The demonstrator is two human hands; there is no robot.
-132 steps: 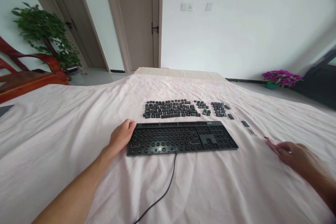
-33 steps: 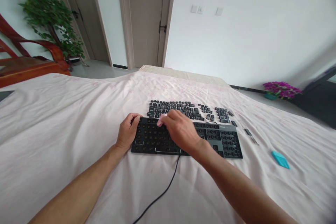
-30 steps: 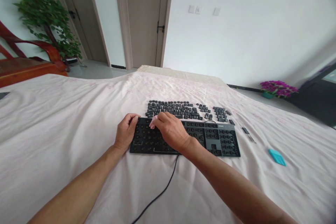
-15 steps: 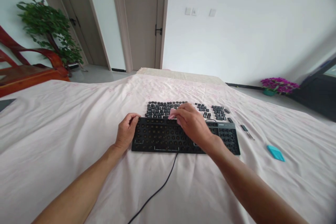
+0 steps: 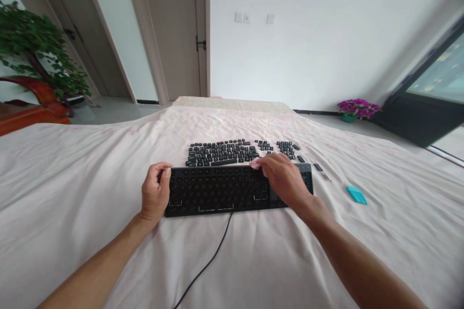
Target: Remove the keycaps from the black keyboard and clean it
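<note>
A black keyboard (image 5: 217,190) with its keycaps off lies across the cloth, its cable (image 5: 212,260) running toward me. At its upper left corner my left hand (image 5: 156,190) is closed, thumb and fingers gripping the edge. My right hand (image 5: 284,178) pinches a pink cloth (image 5: 255,163) against the top edge, right of the middle, and hides part of the keyboard's right side. Just behind the keyboard, loose black keycaps (image 5: 221,150) stand in rows and groups.
A turquoise brush-like tool (image 5: 357,195) and a thin wire tool with a dark handle (image 5: 322,171) lie to the right. A pale floral cloth (image 5: 108,178) covers the surface. Beyond are a red wooden chair (image 5: 36,101), a leafy plant (image 5: 39,48) and purple flowers (image 5: 358,107).
My right hand has moved the pink cloth rightward along the keyboard's top edge. My left hand still grips the left corner. The whole view has turned to the right.
</note>
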